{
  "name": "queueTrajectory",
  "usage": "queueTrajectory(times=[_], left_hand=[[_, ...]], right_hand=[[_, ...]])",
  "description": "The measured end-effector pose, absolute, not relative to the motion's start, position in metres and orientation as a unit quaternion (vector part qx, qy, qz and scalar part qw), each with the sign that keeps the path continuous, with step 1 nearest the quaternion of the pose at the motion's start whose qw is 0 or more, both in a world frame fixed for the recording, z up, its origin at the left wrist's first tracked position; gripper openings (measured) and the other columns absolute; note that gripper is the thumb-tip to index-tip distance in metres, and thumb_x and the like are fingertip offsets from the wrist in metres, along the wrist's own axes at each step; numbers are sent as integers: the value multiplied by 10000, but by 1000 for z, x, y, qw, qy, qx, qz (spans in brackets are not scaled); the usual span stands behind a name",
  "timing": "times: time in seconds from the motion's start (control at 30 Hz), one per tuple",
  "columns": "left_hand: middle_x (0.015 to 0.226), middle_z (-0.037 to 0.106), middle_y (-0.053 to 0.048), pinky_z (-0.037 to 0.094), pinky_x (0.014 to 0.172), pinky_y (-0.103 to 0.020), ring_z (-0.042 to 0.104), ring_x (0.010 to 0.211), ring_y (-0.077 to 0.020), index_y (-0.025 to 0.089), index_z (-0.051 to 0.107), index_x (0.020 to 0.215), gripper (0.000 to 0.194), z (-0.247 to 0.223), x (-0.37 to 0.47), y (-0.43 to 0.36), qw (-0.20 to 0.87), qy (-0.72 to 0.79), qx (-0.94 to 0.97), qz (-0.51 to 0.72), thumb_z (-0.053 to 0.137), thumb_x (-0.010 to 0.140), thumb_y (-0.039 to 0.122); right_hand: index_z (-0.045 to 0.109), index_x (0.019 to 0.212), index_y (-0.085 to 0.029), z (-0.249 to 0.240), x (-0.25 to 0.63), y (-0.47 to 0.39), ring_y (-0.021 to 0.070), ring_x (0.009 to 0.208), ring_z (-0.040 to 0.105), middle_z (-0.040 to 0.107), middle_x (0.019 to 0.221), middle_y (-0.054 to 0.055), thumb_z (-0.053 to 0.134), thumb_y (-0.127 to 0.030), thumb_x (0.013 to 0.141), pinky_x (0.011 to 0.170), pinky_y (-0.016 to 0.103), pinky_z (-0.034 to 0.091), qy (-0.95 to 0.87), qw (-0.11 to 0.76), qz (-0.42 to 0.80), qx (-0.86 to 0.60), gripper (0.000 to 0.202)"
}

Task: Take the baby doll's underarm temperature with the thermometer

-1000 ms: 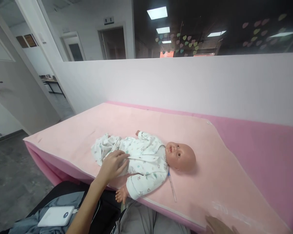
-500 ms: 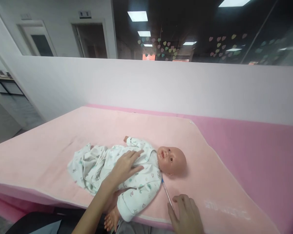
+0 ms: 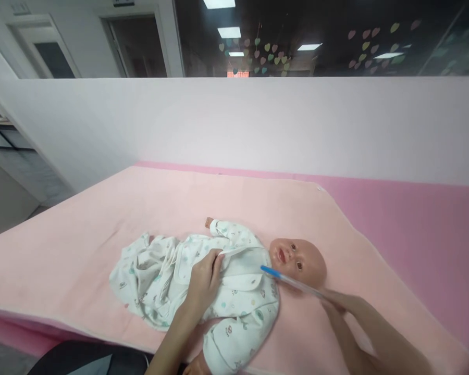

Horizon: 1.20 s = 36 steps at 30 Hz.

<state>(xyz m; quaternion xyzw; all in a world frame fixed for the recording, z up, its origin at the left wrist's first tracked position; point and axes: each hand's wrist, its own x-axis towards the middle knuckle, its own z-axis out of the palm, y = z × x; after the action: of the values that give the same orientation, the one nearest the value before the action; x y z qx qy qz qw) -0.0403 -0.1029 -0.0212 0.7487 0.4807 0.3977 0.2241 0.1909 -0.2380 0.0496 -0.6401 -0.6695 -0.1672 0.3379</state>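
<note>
A baby doll (image 3: 303,260) lies on its back, head to the right, in white printed clothes (image 3: 242,328). My left hand (image 3: 205,276) is closed on the lifted front edge of the doll's jacket, and a paler inner layer shows beneath. In my right hand (image 3: 338,302), thumb and fingers pinch the end of a slim clear stick with a blue tip (image 3: 297,284). It looks like a pen or a thermometer; I cannot tell which. The stick is in front of the doll's chin in this view, its blue end pointing left over the chest.
A pink-peach blanket (image 3: 180,195) covers the surface under the doll, with a darker pink cover (image 3: 422,224) showing at the right. Behind stands a white wall (image 3: 234,125) with a dark window above. A black item (image 3: 74,357) is at the lower left.
My right hand has picked up the blue-tipped stick from beside the doll's shoulder and raised it to the chin. My left hand has gone from resting on the chest to gripping the jacket edge.
</note>
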Motion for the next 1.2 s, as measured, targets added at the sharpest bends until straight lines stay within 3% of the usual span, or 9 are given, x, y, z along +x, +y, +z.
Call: queueTrajectory(times=[0.1, 0.2, 0.37, 0.57, 0.67, 0.8, 1.0, 1.1, 1.2], left_hand=[[654, 539, -4, 378, 562, -255, 500, 572, -149, 201, 513, 842, 306, -21, -41, -105, 218, 480, 749, 401, 264, 943, 348], [657, 546, -13, 371, 562, -251, 502, 584, -149, 198, 533, 843, 309, -21, -41, -106, 217, 464, 759, 402, 276, 936, 341], [572, 465, 17, 341, 524, -241, 434, 514, -129, 194, 534, 827, 309, -20, -43, -105, 265, 463, 735, 419, 301, 928, 370], [601, 469, 12, 346, 537, -236, 438, 548, -129, 187, 527, 802, 307, -20, -43, -105, 303, 457, 708, 446, 320, 926, 377], [665, 527, -16, 375, 578, -246, 473, 607, -145, 181, 551, 834, 305, -21, -43, -105, 308, 435, 728, 431, 332, 922, 374], [703, 549, -43, 400, 614, -265, 494, 640, -158, 179, 572, 826, 321, -22, -41, -105, 290, 409, 756, 421, 336, 921, 374], [831, 610, -54, 434, 687, -271, 558, 759, -171, 210, 614, 945, 240, 3, -50, -110, 242, 348, 849, 316, 407, 902, 324], [889, 638, -34, 444, 719, -259, 579, 801, -163, 233, 632, 932, 230, 27, -56, -94, 222, 350, 869, 268, 421, 896, 319], [931, 650, -42, 436, 802, -283, 579, 873, -178, 213, 621, 945, 260, 45, -45, -54, 150, 369, 865, 306, 409, 899, 355]], right_hand=[[573, 787, -223, 48, 167, -185, 165, 610, 563, 605, 673, 28, 355, -158, 874, 602, 280, 414, -768, 272, -205, -542, 244], [457, 635, -202, 44, 139, -138, 152, 502, 468, 498, 549, 10, 340, 38, 735, 494, 276, 313, -779, 228, -249, -529, 285], [364, 640, -210, 62, 110, -110, 139, 466, 416, 434, 516, -10, 344, 117, 551, 455, 260, 232, -773, 177, -238, -560, 340], [337, 612, -211, 46, 131, -132, 121, 433, 390, 392, 469, -34, 374, 36, 694, 443, 253, 194, -761, 249, -229, -554, 263], [315, 589, -210, 28, 140, -140, 121, 431, 400, 410, 473, -23, 340, 56, 672, 448, 261, 201, -750, 256, -240, -560, 280], [342, 648, -215, 24, 136, -129, 134, 443, 446, 450, 499, -22, 340, 113, 613, 448, 262, 236, -762, 206, -203, -579, 330], [442, 770, -187, 18, 114, -89, 180, 514, 567, 568, 590, 36, 466, 90, 725, 458, 254, 344, -766, 83, -145, -621, 282], [480, 819, -154, 12, 106, -79, 206, 568, 612, 599, 624, 72, 489, 67, 746, 473, 257, 389, -765, 75, -154, -621, 233], [496, 852, -148, 8, 103, -78, 205, 601, 629, 599, 606, 62, 475, 30, 789, 507, 259, 423, -766, 74, -159, -618, 190]])
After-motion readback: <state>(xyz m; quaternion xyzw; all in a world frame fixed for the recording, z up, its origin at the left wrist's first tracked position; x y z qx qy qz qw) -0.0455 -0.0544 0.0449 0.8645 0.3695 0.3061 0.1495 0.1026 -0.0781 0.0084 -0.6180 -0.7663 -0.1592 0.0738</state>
